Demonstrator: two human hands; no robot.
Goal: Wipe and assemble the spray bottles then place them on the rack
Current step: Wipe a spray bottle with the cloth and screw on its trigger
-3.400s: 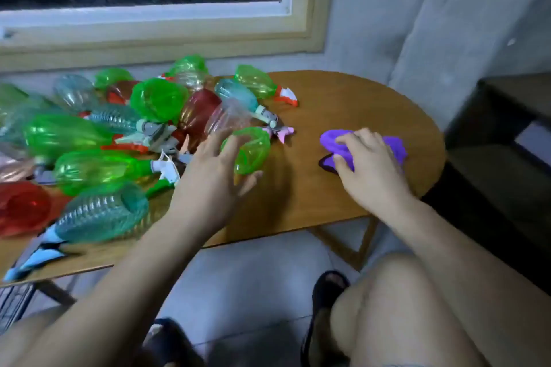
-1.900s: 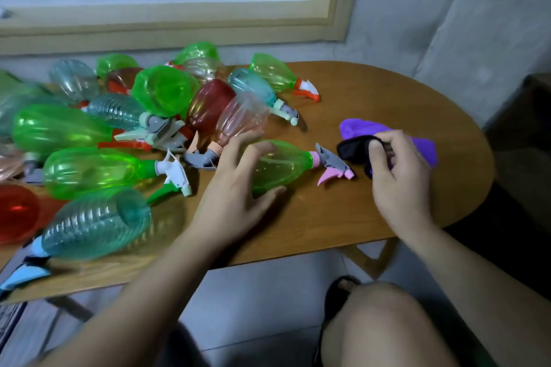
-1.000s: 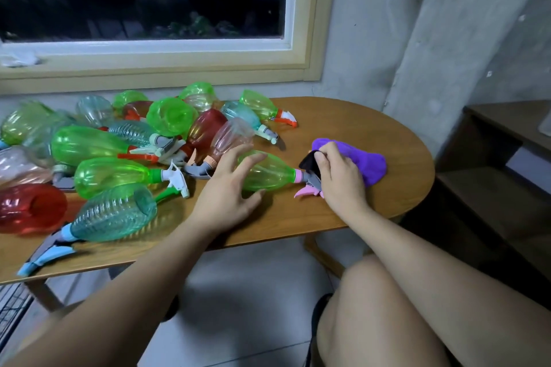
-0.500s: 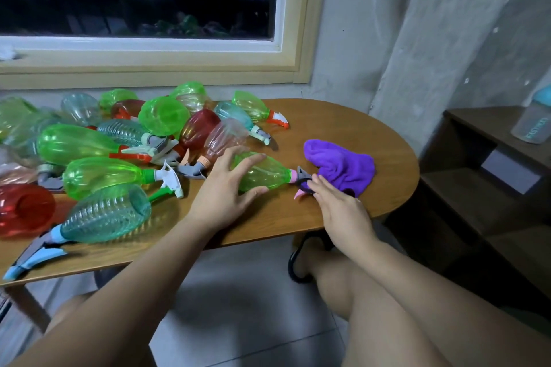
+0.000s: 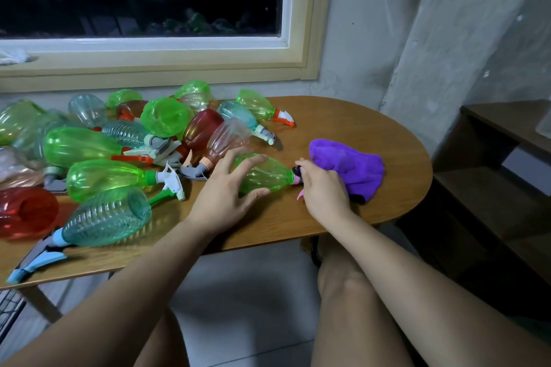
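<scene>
Probably a home room: wooden table (image 5: pixel 343 128) by a window (image 5: pixel 298 50), plaster wall (image 5: pixel 372 24), tiled floor (image 5: pixel 238 292)

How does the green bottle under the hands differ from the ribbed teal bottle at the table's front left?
The green bottle carries a pink trigger head; the teal bottle a light blue trigger head. The green bottle's neck points right; the teal bottle's points front-left. The left hand grips the green bottle and the right hand pinches its head; the teal bottle lies untouched. Both lie on their sides on the table.
</scene>
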